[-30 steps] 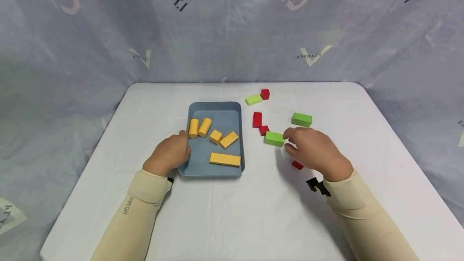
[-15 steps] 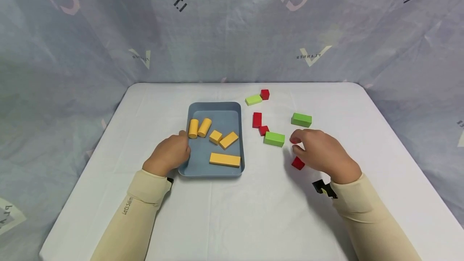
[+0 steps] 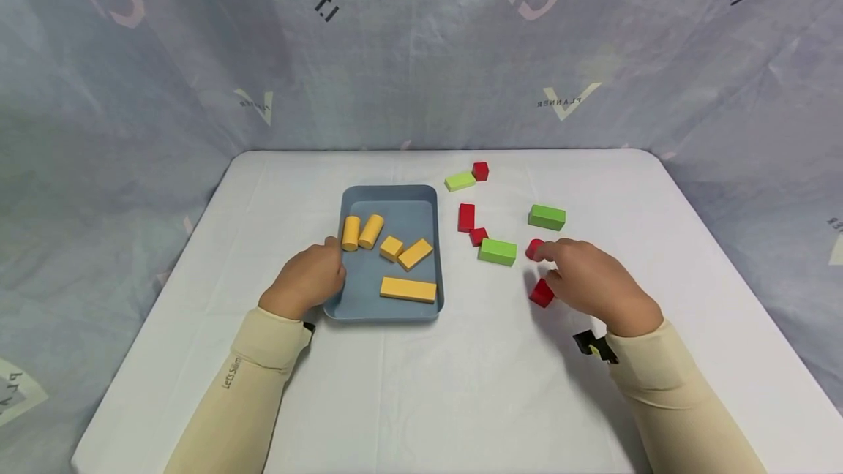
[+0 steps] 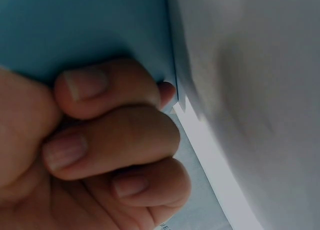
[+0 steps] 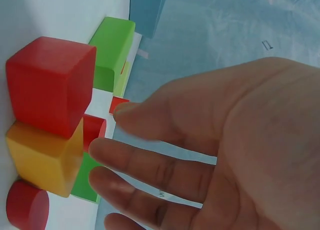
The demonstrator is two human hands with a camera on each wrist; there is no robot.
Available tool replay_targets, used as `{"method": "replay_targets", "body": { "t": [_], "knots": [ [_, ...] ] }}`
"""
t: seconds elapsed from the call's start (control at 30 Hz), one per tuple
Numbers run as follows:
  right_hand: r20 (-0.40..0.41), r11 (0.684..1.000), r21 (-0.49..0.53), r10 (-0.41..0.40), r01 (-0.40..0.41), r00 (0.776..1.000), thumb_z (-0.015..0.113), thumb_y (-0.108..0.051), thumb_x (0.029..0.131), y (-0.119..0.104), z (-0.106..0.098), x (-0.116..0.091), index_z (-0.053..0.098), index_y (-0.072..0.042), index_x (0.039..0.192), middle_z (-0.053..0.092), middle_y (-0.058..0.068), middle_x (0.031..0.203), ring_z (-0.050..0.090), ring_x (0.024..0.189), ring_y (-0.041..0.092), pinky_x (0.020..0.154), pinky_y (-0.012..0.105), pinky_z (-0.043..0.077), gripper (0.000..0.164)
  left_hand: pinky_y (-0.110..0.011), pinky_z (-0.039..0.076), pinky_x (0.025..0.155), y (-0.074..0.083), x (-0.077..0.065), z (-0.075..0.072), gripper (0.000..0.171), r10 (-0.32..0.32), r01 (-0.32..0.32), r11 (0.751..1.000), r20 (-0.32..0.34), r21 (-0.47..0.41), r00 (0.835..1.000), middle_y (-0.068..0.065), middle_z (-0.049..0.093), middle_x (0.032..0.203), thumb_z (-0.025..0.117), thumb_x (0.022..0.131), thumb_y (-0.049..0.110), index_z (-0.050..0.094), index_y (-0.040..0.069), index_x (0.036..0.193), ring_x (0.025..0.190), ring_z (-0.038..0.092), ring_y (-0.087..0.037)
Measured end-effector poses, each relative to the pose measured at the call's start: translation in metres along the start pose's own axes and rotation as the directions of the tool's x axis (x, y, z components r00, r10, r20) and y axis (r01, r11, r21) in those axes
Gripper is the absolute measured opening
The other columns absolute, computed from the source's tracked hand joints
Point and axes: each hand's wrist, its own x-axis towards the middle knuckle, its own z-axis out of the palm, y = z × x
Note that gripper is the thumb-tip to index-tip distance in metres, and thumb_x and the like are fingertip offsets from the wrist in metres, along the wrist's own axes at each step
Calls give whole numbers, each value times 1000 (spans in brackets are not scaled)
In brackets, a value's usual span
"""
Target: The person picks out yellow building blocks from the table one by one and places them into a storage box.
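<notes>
My left hand (image 3: pixel 306 280) grips the left rim of a blue-grey tray (image 3: pixel 395 196); its curled fingers (image 4: pixel 125 135) show against the tray wall in the left wrist view. My right hand (image 3: pixel 596 280) hovers over the right side of the table, fingers (image 5: pixel 140 165) spread slightly apart with nothing between them. Just beyond its fingertips are a red cube (image 5: pixel 50 82), a yellow block (image 5: pixel 42 152) and a red cylinder (image 5: pixel 27 205). From the head view the hand covers the yellow block, while the red cube (image 3: pixel 542 292) and red cylinder (image 3: pixel 534 249) show left of it.
Inside the tray lie two yellow cylinders (image 3: pixel 372 231), a yellow cube (image 3: pixel 391 248) and two yellow bars (image 3: pixel 408 290). Right of it are green blocks (image 3: pixel 497 251) (image 3: pixel 546 217), a pale green block (image 3: pixel 460 181) and red blocks (image 3: pixel 466 217) (image 3: pixel 481 171). A grey-blue sheet (image 3: pixel 421 50) hangs behind the table.
The right hand has drawn back to the right from beside the near green block, uncovering the red cylinder and more of the red cube. The left hand stays at the tray.
</notes>
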Motion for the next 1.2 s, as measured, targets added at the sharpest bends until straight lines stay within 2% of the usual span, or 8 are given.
{"method": "replay_targets", "body": {
  "t": [0.13, 0.4, 0.67, 0.93, 1.2],
  "knots": [
    [21, 1000, -3, 3, -3, 1000, 47, 4, 78, 1, 2, -1, 64, -10, 114, 60, 4, 119, 52, 102, 23, 76, 42, 48, 43, -33, 43, 42, -1, 1, 0, 19, -1, 1, 1000, 4, -2, 1000, -9, 54, 62, 43, 91, 6, 46, -8, 103, 49, 50, -18],
    [90, 997, 15, 80, -82, 993, 60, 8, 74, -1, 3, -4, 63, -12, 116, 55, 12, 121, 48, 104, 27, 74, 43, 50, 46, -33, 43, 42, 1, 1, -1, 20, 1, -1, 1000, 3, -3, 1000, -9, 55, 61, 45, 91, 6, 46, -9, 103, 49, 50, -18],
    [116, 995, 26, 91, -95, 989, 56, 11, 73, 0, 5, -3, 62, -12, 118, 56, 12, 121, 48, 101, 26, 73, 40, 49, 51, -32, 43, 42, 1, 0, -2, 21, -4, 4, 1000, 9, -6, 1000, -9, 55, 62, 45, 91, 7, 46, -10, 105, 49, 51, -18],
    [140, 991, 24, 125, -129, 982, 60, 7, 77, 1, 6, -1, 61, -13, 119, 59, 11, 116, 49, 101, 26, 76, 43, 50, 46, -33, 44, 43, 2, 0, -2, 22, 1, -1, 1000, 4, -2, 1000, -9, 55, 63, 45, 91, 7, 47, -10, 106, 50, 51, -18],
    [140, 992, 30, 119, -124, 983, 59, 5, 80, 3, 8, 1, 62, -13, 117, 62, 11, 111, 51, 98, 25, 76, 43, 49, 42, -33, 43, 43, 1, 0, -2, 22, 0, 0, 1000, 6, 2, 1000, -9, 55, 62, 45, 91, 6, 47, -10, 105, 50, 51, -18]
  ]
}}
